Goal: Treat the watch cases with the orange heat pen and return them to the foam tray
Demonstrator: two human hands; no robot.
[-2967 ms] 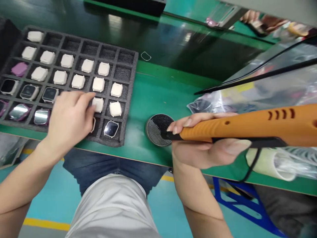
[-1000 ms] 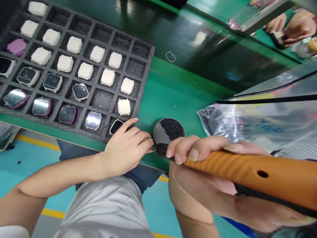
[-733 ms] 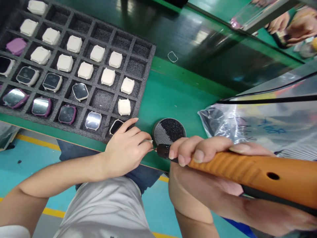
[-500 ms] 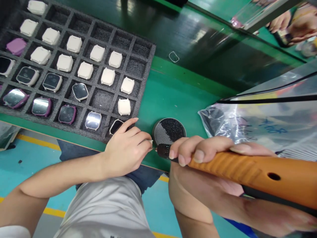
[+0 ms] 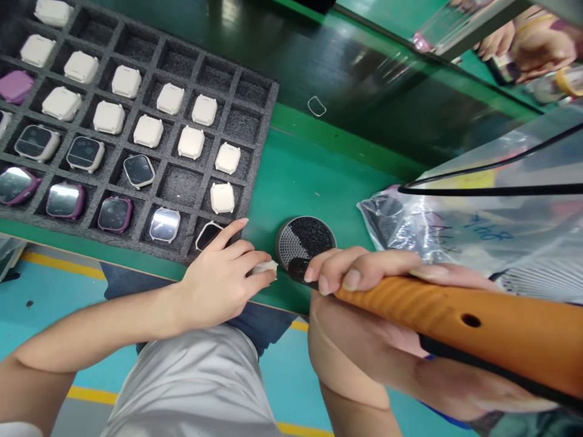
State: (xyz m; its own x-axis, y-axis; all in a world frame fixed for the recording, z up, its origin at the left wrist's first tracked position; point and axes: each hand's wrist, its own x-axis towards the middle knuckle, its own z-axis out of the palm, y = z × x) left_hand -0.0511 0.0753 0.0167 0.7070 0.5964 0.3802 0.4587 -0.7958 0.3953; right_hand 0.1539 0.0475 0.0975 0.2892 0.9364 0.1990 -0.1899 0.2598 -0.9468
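Observation:
My left hand (image 5: pixel 223 276) pinches a small off-white piece (image 5: pixel 265 267) between thumb and fingers; most of it is hidden, so I cannot tell its kind. Its index finger stretches over a dark-faced watch (image 5: pixel 209 234) in the nearest corner of the foam tray. In my right hand (image 5: pixel 364 273), fingers wrap round an orange and black powered screwdriver (image 5: pixel 410 303). The tool's dark nose points left toward the off-white piece, with a gap between them. Behind the nose, on the green bench, stands a round tin (image 5: pixel 304 240) with a perforated grey half and a black half.
The dark foam tray (image 5: pixel 262 145) holds several white and purple watch bodies in its compartments. A thin frame (image 5: pixel 316 106) lies farther back. To the right are a clear plastic bag (image 5: pixel 464 224) and black cables (image 5: pixel 478 191). Another person's hands (image 5: pixel 537 51) show at top right.
The off-white piece shows more between my left fingers. The screwdriver's nose has drawn apart from my left hand, and its thin metal tip no longer shows. The view has shifted slightly.

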